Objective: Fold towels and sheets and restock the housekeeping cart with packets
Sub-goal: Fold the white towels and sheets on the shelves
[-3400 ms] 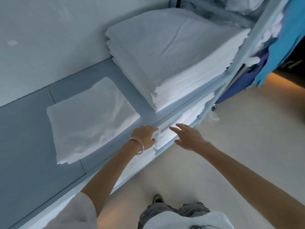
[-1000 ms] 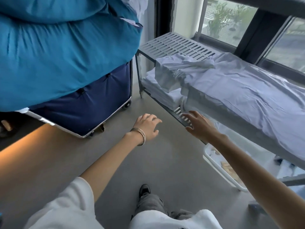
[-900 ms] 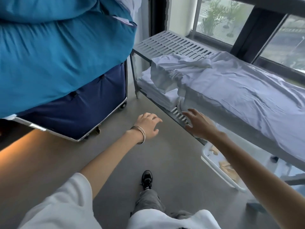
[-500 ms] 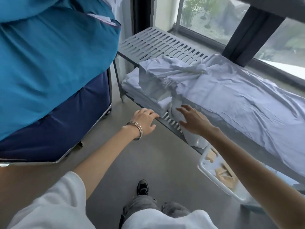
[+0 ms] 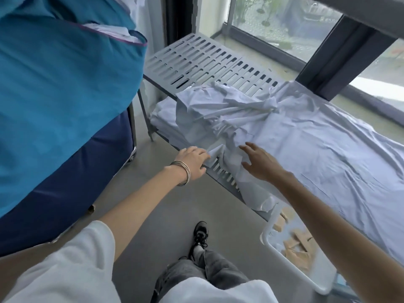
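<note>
A: Which step is this?
B: Starting a fold, I'd say. The sheet [image 5: 306, 145] lies crumpled over the rack [image 5: 196, 60]. Left hand [image 5: 192, 162] pinches its hanging corner; right hand [image 5: 260, 162] hovers spread just above it.
A: Next?
B: Probably grasp a second edge and pull flat.

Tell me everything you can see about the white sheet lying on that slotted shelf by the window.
The white sheet is thin, creased woven fabric, pale with a bluish cast. It lies unfolded along the grey slotted shelf, fairly flat toward the right and bunched into twisted ridges at its left end. That end spills over the shelf's front edge and hangs down onto the lower shelf. The left hand pinches a hanging fold there. The right hand, fingers spread, is at the draped edge; contact is unclear.
</note>
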